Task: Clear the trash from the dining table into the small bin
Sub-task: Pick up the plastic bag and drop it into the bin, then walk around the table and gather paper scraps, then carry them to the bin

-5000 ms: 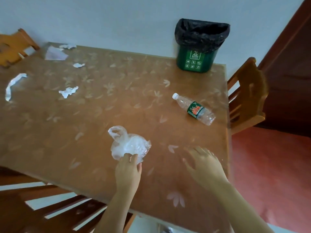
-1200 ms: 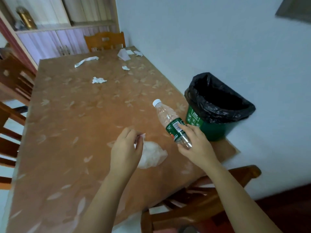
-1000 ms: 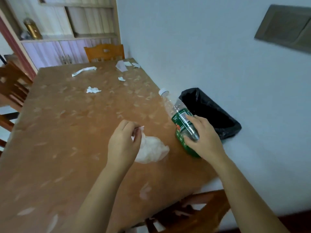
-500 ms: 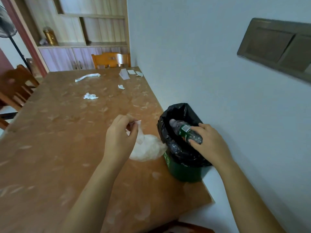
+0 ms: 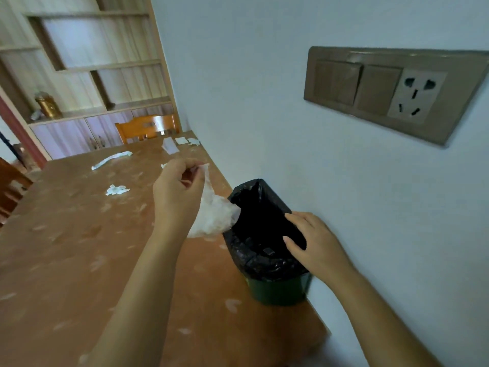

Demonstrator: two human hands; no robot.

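The small green bin (image 5: pixel 277 290) with a black liner (image 5: pixel 260 256) stands on the brown dining table (image 5: pixel 66 255) by the wall. My left hand (image 5: pixel 178 193) pinches the top of a crumpled clear plastic bag (image 5: pixel 215 217), which hangs above the table and touches the bin's left rim. My right hand (image 5: pixel 316 241) hovers over the bin's mouth with its fingers apart and nothing in it. The bottle is not visible; the bin's inside is dark.
Scraps of white paper lie farther up the table: a crumpled piece (image 5: pixel 117 189), a long strip (image 5: pixel 111 159) and several bits near the far corner (image 5: pixel 182 143). A wooden chair (image 5: pixel 146 127) stands at the far end. A switch-and-socket panel (image 5: pixel 381 91) is on the wall.
My right hand carried the bottle to the bin and let it go inside; that hand is now open. My left hand lifted the plastic bag off the table to the bin's rim.
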